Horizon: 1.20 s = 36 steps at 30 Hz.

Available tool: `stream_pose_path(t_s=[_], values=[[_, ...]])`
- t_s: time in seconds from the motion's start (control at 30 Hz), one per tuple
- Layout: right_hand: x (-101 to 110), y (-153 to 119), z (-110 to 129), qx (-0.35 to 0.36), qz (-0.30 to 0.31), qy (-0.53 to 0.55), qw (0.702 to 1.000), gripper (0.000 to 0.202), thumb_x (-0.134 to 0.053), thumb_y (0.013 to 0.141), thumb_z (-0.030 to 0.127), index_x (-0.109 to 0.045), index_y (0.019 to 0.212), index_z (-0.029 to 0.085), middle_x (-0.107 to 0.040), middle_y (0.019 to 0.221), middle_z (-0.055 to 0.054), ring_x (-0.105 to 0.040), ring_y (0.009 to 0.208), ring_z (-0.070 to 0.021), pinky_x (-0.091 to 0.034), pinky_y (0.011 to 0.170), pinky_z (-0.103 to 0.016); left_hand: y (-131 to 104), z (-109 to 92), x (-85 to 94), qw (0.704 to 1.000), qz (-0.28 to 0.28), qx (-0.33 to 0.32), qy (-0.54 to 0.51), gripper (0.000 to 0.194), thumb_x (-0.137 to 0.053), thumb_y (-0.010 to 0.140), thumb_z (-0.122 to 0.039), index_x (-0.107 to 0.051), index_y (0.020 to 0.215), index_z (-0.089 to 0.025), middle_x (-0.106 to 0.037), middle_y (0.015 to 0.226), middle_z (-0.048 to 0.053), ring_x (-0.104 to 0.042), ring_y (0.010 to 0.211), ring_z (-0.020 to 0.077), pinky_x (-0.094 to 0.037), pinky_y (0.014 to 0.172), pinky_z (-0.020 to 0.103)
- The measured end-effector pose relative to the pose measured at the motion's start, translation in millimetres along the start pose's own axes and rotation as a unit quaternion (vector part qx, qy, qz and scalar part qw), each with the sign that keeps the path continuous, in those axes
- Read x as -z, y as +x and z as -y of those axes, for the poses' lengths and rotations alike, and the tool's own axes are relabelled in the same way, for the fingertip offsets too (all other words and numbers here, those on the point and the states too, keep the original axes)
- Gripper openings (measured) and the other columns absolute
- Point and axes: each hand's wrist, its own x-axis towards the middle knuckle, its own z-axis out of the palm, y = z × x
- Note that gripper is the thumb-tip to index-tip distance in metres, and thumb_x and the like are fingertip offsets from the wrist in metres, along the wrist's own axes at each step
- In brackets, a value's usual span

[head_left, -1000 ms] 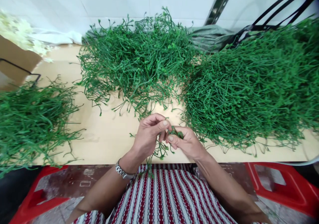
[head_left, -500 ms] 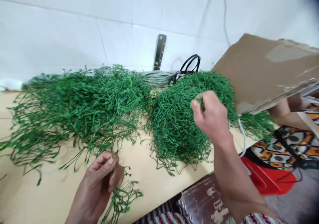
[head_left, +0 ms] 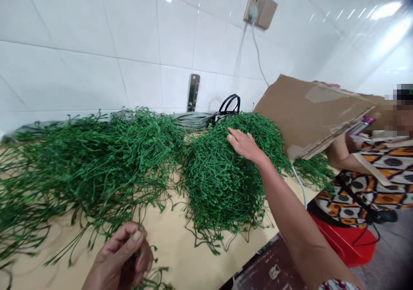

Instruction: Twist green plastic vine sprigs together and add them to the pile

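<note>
My right hand [head_left: 244,144], fingers stretched out and holding nothing, is over the top of the right-hand pile of green artificial plant stems [head_left: 219,182]. Whether it touches the pile I cannot tell. At the lower left my left hand [head_left: 124,253] is closed, thumb pressed on the fingers, around a few green artificial plant stems [head_left: 155,277] that show below it. What lies inside the palm is hidden. Beyond this hand spreads a longer, looser heap of the same thin stems [head_left: 106,165], with small knobbed tips.
A cardboard sheet [head_left: 309,113] leans behind the right pile, near a co-worker in a patterned garment [head_left: 387,169]. A white cable [head_left: 300,184] hangs at the tan table's edge [head_left: 180,255]. Black handles [head_left: 230,103] and a metal strip [head_left: 193,92] stand by the tiled wall. A red stool [head_left: 345,242] is at right.
My right hand has opened from a fist that held a bit of green and has moved over the pile. The view has tilted up, showing the wall socket. My left hand stays closed.
</note>
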Motion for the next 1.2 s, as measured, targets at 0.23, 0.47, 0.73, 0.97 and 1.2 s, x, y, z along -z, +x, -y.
stream_pose_path(t_s=[0.23,0.47,0.73,0.97,1.2], values=[[52.9,-20.3,11.3,0.008,-0.112,0.055,0.992,0.041,-0.037,0.09,0.033,-0.052,0.122,0.013,-0.053,0.121,-0.016,-0.046,0.117,-0.0288,-0.031,0.097,-0.042,1.2,-16.4,-13.5,0.993,0.049,-0.102,0.043,0.015,-0.065,0.067,-0.02,-0.052,0.069,-0.016,-0.063,0.055,0.001,-0.058,0.049,0.0144,-0.047,0.049,0.026],[26.3,-98.4,115.9,0.235,0.025,0.329,0.914,0.019,-0.054,0.083,0.026,-0.063,0.099,0.025,-0.064,0.088,-0.004,-0.059,0.079,-0.0181,-0.046,0.07,-0.032,6.5,-20.9,-12.9,0.987,0.06,-0.147,0.017,0.01,-0.066,0.066,-0.018,-0.057,0.067,-0.015,-0.068,0.063,0.002,-0.065,0.061,0.016,-0.05,0.064,0.029],[-31.6,-129.6,172.9,0.27,0.245,0.453,0.813,0.026,-0.046,0.087,0.028,-0.057,0.068,0.015,-0.051,0.063,0.001,-0.046,0.06,-0.0097,-0.037,0.057,-0.022,8.8,-17.4,-13.1,0.98,0.07,-0.187,0.017,0.004,-0.068,0.066,-0.015,-0.064,0.068,-0.016,-0.066,0.06,-0.002,-0.061,0.06,0.0108,-0.047,0.067,0.024],[-29.3,-132.5,169.6,0.125,0.279,0.602,0.737,0.032,-0.048,0.085,0.041,-0.055,0.068,0.014,-0.053,0.065,-0.001,-0.047,0.054,-0.0086,-0.038,0.05,-0.022,-11.7,-8.7,16.3,0.926,-0.07,-0.252,0.273,0.014,-0.064,0.073,-0.024,-0.069,0.083,-0.016,-0.067,0.081,0.003,-0.057,0.071,0.0122,-0.044,0.066,0.022],[-40.3,-141.1,172.6,0.103,0.238,0.692,0.674,0.026,-0.049,0.085,0.04,-0.059,0.082,0.016,-0.055,0.066,-0.001,-0.053,0.062,-0.0116,-0.044,0.059,-0.026,-50.6,24.9,36.9,0.95,-0.074,-0.126,0.276,0.019,-0.058,0.077,-0.029,-0.063,0.067,-0.013,-0.058,0.061,0.001,-0.043,0.044,0.006,-0.033,0.042,0.019]])
